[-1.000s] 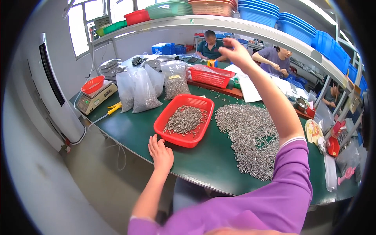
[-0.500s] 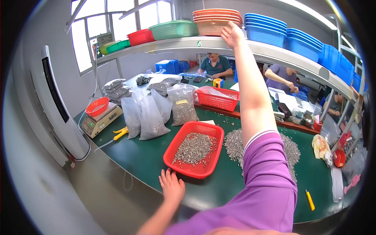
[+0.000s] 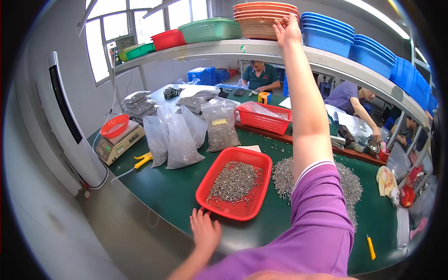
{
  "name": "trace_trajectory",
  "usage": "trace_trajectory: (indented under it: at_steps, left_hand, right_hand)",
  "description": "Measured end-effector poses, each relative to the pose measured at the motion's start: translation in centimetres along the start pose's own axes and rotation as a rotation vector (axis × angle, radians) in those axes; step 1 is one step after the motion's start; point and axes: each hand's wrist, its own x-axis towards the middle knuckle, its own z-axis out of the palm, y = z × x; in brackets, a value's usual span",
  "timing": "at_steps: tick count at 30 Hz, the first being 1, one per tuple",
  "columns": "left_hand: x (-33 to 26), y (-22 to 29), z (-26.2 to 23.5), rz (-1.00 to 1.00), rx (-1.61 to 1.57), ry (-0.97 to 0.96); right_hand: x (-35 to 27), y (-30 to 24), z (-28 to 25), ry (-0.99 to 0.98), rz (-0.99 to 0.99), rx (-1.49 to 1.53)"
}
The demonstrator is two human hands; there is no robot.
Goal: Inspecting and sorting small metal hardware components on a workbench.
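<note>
Raised high, my right hand (image 3: 287, 31) is at the right side of a stack of orange plastic baskets (image 3: 255, 29) on the overhead shelf. Its fingers are apart; whether they touch a rim I cannot make out. My left hand (image 3: 206, 231) rests at the table's near edge, fingers spread, the fingertips by the near left corner of a red basket (image 3: 267, 179). Small grey metal pieces (image 3: 233, 182) lie inside that basket. To its right, a large heap of similar pieces (image 3: 350, 189) is partly hidden behind my right arm.
Filled plastic bags (image 3: 179, 147), a scale with a red bowl (image 3: 115, 126) and a yellow air gun (image 3: 143, 160) stand left. Blue baskets (image 3: 326, 35) line the shelf (image 3: 210, 50). A yellow cutter (image 3: 370, 247) lies right. Two co-workers sit across the green table (image 3: 163, 186).
The view has shifted slightly. My right hand has moved toward the right end of the orange stack. At the right, a co-worker has leaned over and reached toward a metal bowl.
</note>
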Motion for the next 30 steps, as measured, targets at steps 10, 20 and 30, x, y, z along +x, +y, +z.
trace_trajectory:
  at_steps: [10, 20, 30]
  left_hand:
    - [-0.7, -0.7, 0.0, 0.004, 0.04, 0.063]
    - [-0.5, 0.2, 0.0, -0.004, -0.031, 0.035]
    - [-0.4, 0.4, -0.5, 0.003, -0.063, 0.066]
  right_hand:
    - [0.6, -5.7, 6.2, -0.172, -0.788, -1.859]
    - [5.6, -6.9, 4.2, -0.272, -0.722, -2.186]
    - [3.5, -5.6, 3.7, -0.044, -0.871, -2.049]
